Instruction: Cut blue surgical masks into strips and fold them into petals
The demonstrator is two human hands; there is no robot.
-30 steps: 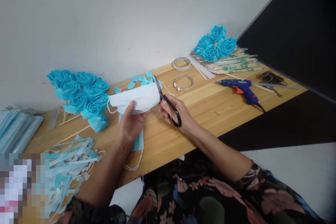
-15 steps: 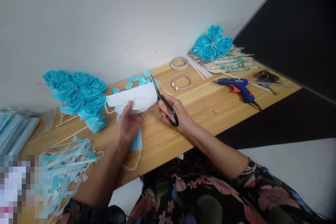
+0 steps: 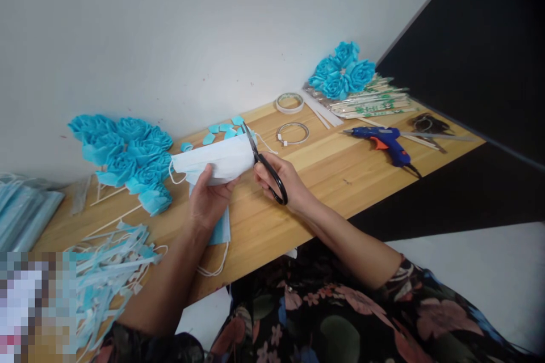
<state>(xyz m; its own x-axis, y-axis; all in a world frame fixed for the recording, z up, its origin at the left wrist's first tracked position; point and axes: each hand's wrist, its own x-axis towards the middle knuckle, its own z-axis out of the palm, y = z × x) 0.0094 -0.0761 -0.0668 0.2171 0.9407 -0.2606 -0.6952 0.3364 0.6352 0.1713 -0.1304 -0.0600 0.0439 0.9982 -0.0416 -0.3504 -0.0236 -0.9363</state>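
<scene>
A white face mask (image 3: 217, 154) is held up above the table, its ear loops hanging at both ends. My left hand (image 3: 210, 195) grips it from below, thumb on the near face. Black-handled scissors (image 3: 272, 176) are in my right hand (image 3: 283, 181), their blades across the mask's right edge. Whether the blades have cut into it I cannot tell. Under my left hand, partly covered, lies a blue face mask (image 3: 220, 229) on the wooden table (image 3: 323, 181). Small blue cut pieces (image 3: 230, 133) lie just behind the held mask.
Blue handmade flowers (image 3: 128, 153) and a heap of cut strips (image 3: 110, 272) lie on the left, near stacked masks (image 3: 28, 210). To the right are tape rolls (image 3: 290, 103), a blue glue gun (image 3: 383, 142), wrapped sticks (image 3: 374, 99) and more blue flowers (image 3: 340, 71).
The hands, mask and scissors hold nearly the same pose. The whole view has shifted very slightly.
</scene>
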